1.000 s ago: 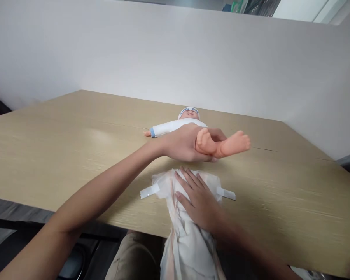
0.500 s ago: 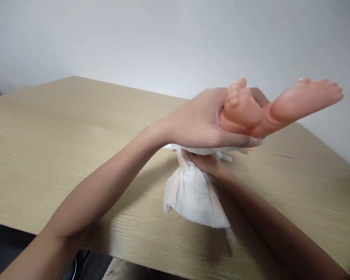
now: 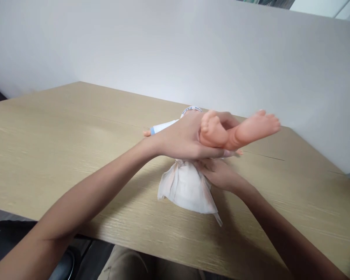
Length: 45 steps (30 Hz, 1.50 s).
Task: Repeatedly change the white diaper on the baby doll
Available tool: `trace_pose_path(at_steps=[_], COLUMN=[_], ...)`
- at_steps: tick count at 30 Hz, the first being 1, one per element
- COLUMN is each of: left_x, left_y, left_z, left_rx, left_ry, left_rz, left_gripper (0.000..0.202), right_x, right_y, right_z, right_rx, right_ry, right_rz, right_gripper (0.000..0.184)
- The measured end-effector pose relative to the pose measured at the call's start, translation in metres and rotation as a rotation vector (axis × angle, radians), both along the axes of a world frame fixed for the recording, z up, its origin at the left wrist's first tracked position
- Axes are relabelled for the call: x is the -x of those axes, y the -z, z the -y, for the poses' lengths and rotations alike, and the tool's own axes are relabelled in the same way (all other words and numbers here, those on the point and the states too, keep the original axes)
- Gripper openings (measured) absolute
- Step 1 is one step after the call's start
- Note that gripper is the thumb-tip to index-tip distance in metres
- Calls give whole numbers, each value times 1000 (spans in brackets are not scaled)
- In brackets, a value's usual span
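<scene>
A baby doll lies on its back, its bare feet raised and pointing towards me and to the right. My left hand is closed round its ankles and holds both legs up. Under the legs hangs a white diaper, bunched at the top and spread out at its near end. My right hand is beneath the legs with its fingers closed at the bunched part of the diaper; the fingertips are partly hidden. The doll's white sleeve with a blue cuff shows behind my left wrist. Most of its torso is hidden.
The doll lies on a wood-grain table, with a pale wall behind it. My trousered legs are below the table's near edge. A dark chair-like object stands at the lower left.
My view has tilted and moved, so the doll and hands appear lower and further left. The doll's sleeve and patterned headband have come into sight. Both hands keep their places.
</scene>
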<state>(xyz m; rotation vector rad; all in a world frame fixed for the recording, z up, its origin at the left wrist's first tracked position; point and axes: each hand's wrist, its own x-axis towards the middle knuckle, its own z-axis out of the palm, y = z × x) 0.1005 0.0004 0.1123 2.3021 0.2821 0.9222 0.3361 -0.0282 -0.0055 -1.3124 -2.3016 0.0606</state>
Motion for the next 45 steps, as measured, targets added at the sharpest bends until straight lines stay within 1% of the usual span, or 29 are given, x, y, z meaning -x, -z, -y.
trace_pose_path(at_steps=[1, 3, 5, 7, 8, 11, 13, 15, 18, 20, 21, 24, 26, 28, 31, 33, 35, 39, 40, 42, 44, 45], left_x=[1, 2, 4, 4, 4, 5, 12, 26, 56, 78, 88, 109, 115, 116, 113, 112, 111, 112, 111, 105, 96, 91], left_y=[4, 14, 23, 32, 35, 42, 44, 46, 53, 64, 71, 96, 113, 127, 139, 141, 139, 127, 123, 116, 113, 114], left_z=[3, 11, 18, 26, 29, 36, 38, 37, 34, 32, 32, 34, 37, 40, 43, 43, 42, 42, 43, 49, 57, 62], left_rx=[10, 43, 68, 78, 80, 76, 49, 3, -121, -225, -266, -330, -367, -414, -466, -483, -476, -384, -348, -289, -271, -282], left_ry=[7, 26, 38, 37, 35, 25, 10, -35, -98, -92, -82, -78, -92, -114, -143, -145, -144, -99, -94, -120, -193, -235], left_rz=[-8, -27, -34, -28, -23, 10, 24, -13, -141, -205, -233, -332, -397, -435, -466, -499, -529, -524, -521, -529, -557, -573], left_gripper=[29, 31, 34, 38, 39, 40, 42, 46, 38, 33, 34, 51, 66, 79, 88, 89, 86, 80, 75, 58, 38, 32], right_x=[-6, -12, -9, 1, 6, 16, 12, -2, -32, -50, -57, -67, -67, -65, -63, -63, -66, -73, -73, -69, -59, -53], right_y=[-4, -13, -21, -26, -28, -27, -26, -25, -21, -15, -11, 8, 19, 26, 30, 29, 28, 20, 16, 8, 3, 3], right_z=[15, 44, 69, 83, 86, 83, 76, 71, 70, 74, 76, 82, 83, 83, 84, 84, 83, 81, 81, 85, 94, 100], right_rx=[5, -19, -70, -104, -112, -129, -150, -174, -155, -128, -120, -132, -148, -159, -166, -154, -106, 86, 138, 206, 192, 161], right_ry=[13, 84, 147, 133, 115, 63, 7, -59, -187, -287, -324, -346, -326, -320, -330, -340, -337, -319, -315, -287, -223, -192], right_rz=[19, 10, -69, -181, -233, -365, -412, -413, -309, -183, -120, -10, 15, 38, 67, 68, 42, -84, -112, -134, -93, -45], right_gripper=[38, 40, 51, 66, 70, 69, 63, 53, 37, 34, 35, 38, 39, 38, 39, 41, 42, 43, 44, 40, 36, 41])
